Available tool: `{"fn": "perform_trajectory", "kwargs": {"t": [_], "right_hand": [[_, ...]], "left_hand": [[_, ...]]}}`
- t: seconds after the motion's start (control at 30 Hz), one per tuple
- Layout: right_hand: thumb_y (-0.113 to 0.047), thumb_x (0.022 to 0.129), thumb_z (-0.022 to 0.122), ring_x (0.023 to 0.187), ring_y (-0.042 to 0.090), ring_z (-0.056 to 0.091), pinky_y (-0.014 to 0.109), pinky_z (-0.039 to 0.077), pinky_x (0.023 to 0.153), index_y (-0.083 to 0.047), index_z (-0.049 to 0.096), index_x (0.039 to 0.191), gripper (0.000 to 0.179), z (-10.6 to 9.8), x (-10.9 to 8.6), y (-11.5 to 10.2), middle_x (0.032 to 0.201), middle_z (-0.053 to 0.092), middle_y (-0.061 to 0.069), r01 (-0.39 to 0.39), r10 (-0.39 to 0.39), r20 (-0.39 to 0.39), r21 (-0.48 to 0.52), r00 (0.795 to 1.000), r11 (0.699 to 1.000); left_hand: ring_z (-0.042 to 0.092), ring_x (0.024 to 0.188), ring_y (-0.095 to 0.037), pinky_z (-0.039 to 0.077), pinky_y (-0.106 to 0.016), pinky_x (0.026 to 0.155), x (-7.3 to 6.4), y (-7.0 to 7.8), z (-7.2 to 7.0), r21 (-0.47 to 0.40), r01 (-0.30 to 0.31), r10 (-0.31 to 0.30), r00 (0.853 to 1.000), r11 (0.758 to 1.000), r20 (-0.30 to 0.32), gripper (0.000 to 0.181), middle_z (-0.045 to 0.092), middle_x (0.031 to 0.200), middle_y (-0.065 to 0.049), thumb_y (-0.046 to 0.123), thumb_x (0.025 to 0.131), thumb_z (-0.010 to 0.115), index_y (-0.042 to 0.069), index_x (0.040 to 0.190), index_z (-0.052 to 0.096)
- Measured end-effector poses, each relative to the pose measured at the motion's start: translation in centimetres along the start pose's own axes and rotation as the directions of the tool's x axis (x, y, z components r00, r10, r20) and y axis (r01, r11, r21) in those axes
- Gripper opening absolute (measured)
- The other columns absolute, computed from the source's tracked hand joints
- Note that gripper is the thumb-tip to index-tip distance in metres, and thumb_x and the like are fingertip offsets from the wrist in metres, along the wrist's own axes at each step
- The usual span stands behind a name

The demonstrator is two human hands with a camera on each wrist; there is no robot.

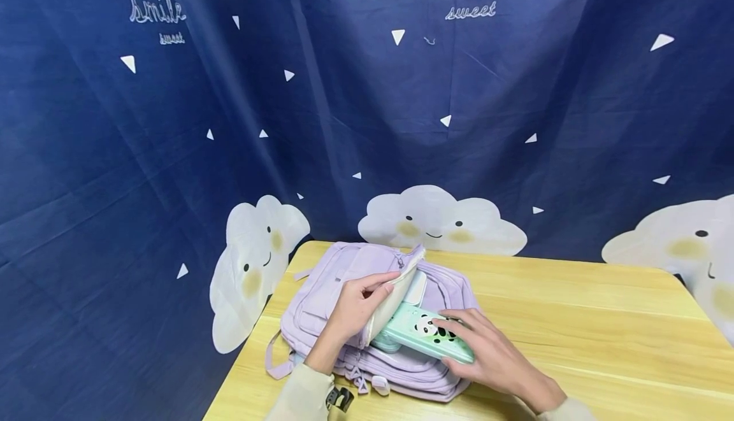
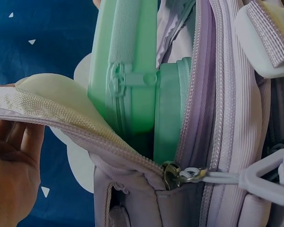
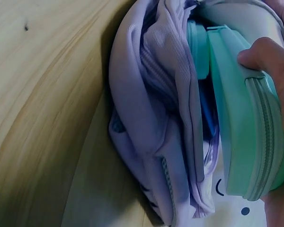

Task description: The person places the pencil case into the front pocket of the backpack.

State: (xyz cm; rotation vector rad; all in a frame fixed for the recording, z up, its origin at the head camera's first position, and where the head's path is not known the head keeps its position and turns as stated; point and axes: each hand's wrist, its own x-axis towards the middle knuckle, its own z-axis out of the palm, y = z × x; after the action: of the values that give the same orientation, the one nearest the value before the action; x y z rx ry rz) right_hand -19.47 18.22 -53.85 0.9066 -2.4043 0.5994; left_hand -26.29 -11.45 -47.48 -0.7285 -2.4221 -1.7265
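A lilac backpack lies on the table with its front pocket unzipped. My left hand pinches the pocket's flap by its edge and holds it raised, showing the cream lining. A mint-green zip pencil case with pandas on it sits partway in the opening, its outer end sticking out to the right. Fingers on top and thumb along the near side, my right hand grips that outer end. Inside the pocket, a second green case stands beside the pencil case, and something blue shows in the right wrist view.
A white flat item lies in the opening behind the pencil case. Zip pulls and a white charm hang at the bag's near side. The wooden table extends right; a dark blue cloud-print curtain hangs behind it.
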Motion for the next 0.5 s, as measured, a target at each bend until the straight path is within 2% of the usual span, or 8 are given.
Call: {"fn": "perform_trajectory", "kwargs": {"t": [0.3, 0.5], "right_hand": [[-0.039, 0.080, 0.091, 0.125, 0.017, 0.063, 0.044, 0.060, 0.096, -0.024, 0.071, 0.145, 0.070, 1.3, 1.2, -0.3, 0.143, 0.069, 0.000, -0.026, 0.026, 0.020, 0.013, 0.999, 1.000], [-0.041, 0.082, 0.091, 0.125, 0.017, 0.063, 0.042, 0.060, 0.094, -0.023, 0.071, 0.145, 0.069, 1.9, 1.8, -0.5, 0.143, 0.070, 0.002, -0.048, 0.047, 0.032, 0.016, 0.998, 0.999]], "left_hand": [[0.068, 0.089, -0.003, 0.054, -0.020, 0.081, 0.1, 0.0, 0.1, -0.013, -0.004, 0.004, 1.000, 1.000, -0.005, 0.030, 0.084, 0.111, -0.009, 0.018, 0.106, 0.072, 0.011, 0.135, 0.079], [0.068, 0.087, -0.003, 0.054, -0.020, 0.080, 0.2, 0.0, 0.2, -0.018, 0.001, -0.001, 1.000, 1.000, -0.005, 0.030, 0.085, 0.109, -0.009, 0.018, 0.106, 0.073, 0.011, 0.134, 0.079]]}}
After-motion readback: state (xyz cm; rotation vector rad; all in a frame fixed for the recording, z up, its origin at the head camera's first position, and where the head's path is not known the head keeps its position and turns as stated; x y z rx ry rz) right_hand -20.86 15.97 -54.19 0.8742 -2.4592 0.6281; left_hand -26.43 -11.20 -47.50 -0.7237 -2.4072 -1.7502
